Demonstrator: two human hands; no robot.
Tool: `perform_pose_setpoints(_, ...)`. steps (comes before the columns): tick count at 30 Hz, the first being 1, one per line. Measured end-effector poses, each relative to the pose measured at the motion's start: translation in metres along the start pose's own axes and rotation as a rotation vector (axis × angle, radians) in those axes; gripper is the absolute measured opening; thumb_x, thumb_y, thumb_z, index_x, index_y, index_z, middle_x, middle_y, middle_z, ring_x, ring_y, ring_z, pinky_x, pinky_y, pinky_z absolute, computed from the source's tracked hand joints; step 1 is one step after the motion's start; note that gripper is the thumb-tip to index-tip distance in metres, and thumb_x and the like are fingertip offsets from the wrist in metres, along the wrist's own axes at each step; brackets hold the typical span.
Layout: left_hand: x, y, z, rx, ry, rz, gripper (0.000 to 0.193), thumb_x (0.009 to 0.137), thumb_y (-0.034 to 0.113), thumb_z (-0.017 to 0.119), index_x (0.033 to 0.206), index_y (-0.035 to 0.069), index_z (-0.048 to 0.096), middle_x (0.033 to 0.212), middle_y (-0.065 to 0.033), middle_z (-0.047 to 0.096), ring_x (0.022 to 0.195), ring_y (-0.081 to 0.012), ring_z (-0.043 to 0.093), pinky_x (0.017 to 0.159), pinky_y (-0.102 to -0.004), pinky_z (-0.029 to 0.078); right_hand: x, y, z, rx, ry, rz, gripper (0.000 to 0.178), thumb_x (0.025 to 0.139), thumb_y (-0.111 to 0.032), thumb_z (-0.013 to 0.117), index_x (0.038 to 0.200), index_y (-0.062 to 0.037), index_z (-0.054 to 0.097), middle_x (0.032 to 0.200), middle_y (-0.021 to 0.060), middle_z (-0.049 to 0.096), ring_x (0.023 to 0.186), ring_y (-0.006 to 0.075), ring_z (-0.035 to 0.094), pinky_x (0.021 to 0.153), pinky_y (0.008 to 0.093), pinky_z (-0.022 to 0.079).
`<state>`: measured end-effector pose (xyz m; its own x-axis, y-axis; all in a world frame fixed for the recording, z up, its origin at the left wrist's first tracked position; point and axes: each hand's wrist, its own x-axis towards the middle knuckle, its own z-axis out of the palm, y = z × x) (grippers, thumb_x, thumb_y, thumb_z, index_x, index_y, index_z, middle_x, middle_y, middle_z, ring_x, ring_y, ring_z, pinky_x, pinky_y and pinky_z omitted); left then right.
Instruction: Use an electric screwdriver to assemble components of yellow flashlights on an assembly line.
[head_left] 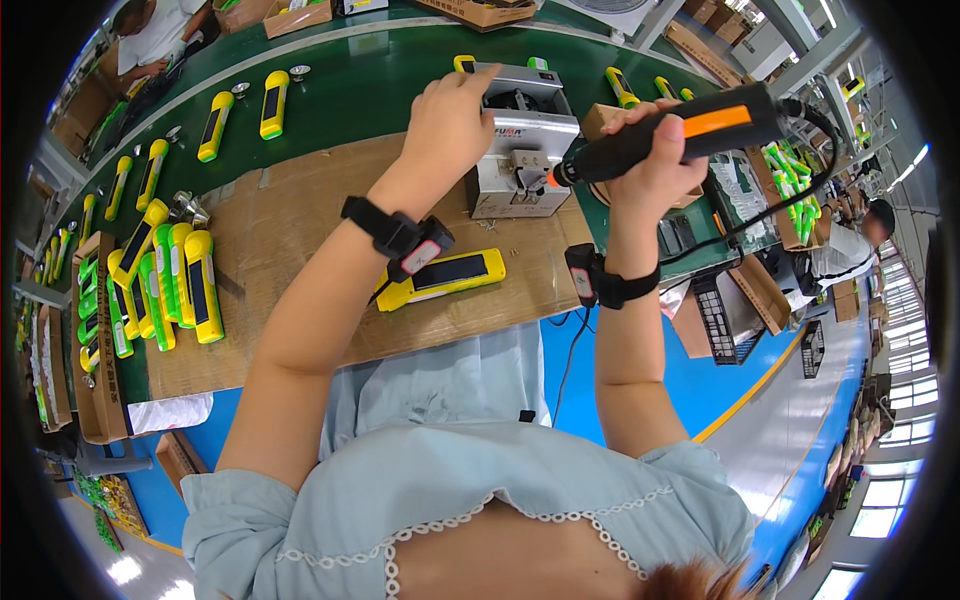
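Note:
My right hand [655, 165] is wrapped round a black electric screwdriver [690, 125] with an orange stripe. Its tip points left and sits at the front of a silver metal screw feeder [545, 135]; whether it touches a screw is too small to tell. My left hand [450, 120] rests on the feeder's left edge, fingers stretched over the top, holding nothing visible. On the cardboard sheet [310, 240], a yellow lamp [450, 278] with a dark panel lies nearer me, partly behind my left wrist. A few tiny screws [515, 252] lie between lamp and feeder.
A pile of yellow-green lamps [175, 275] lies at the left, beside a carton [100, 400]. More lamps [214, 125] are spread over the green bench [340, 100]. The driver's cable [740, 225] loops at the right. Other people [160, 40] sit farther off.

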<state>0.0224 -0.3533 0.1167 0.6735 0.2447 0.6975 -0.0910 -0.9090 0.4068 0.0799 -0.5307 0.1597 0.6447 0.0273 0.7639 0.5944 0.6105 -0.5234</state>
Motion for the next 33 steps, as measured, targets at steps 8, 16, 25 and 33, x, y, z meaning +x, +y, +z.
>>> perform_pose_setpoints(8, -0.122, 0.019, -0.087, 0.219, -0.72, -0.344, 0.057, 0.062, 0.032, 0.079, 0.107, 0.003, 0.059, 0.101, -0.016, 0.058, 0.101, -0.033, 0.052, 0.09, -0.0412, 0.038, -0.004, 0.038, -0.004, -0.211, -0.101, 0.133, 0.025, 0.086, -0.019, 0.062, 0.09, 0.0026, 0.051, 0.066, 0.011, 0.058, 0.054, 0.019, 0.057, 0.051, 0.0289, 0.047)
perform_pose_setpoints(16, -0.187, -0.004, -0.068, -0.008, -0.308, -0.18, 0.046, 0.06, 0.025, 0.079, 0.1, 0.008, 0.061, 0.094, -0.0086, 0.056, 0.095, -0.027, 0.051, 0.094, -0.0414, 0.031, -0.023, 0.023, 0.01, -0.041, -0.176, 0.245, 0.023, 0.084, -0.017, 0.065, 0.088, 0.0017, 0.052, 0.067, 0.0071, 0.058, 0.056, 0.0142, 0.057, 0.054, 0.0269, 0.047)
perform_pose_setpoints(25, -0.191, -0.008, -0.063, 0.017, -0.25, -0.22, 0.046, 0.057, 0.024, 0.081, 0.097, 0.009, 0.064, 0.095, -0.008, 0.052, 0.097, -0.0273, 0.047, 0.09, -0.0406, 0.032, -0.015, 0.026, 0.009, -0.132, -0.004, 0.013, 0.023, 0.085, -0.014, 0.063, 0.092, 0.0015, 0.047, 0.067, 0.0122, 0.059, 0.055, 0.0186, 0.057, 0.054, 0.029, 0.049)
perform_pose_setpoints(33, -0.195, -0.007, -0.061, -0.018, -0.212, -0.197, 0.044, 0.058, 0.023, 0.08, 0.095, 0.009, 0.063, 0.092, -0.0071, 0.055, 0.095, -0.0264, 0.05, 0.091, -0.0406, 0.032, -0.011, 0.028, 0.014, -0.275, -0.183, 0.206, 0.023, 0.085, -0.017, 0.064, 0.088, 0.0011, 0.05, 0.067, 0.0104, 0.058, 0.052, 0.0178, 0.057, 0.05, 0.0279, 0.047)
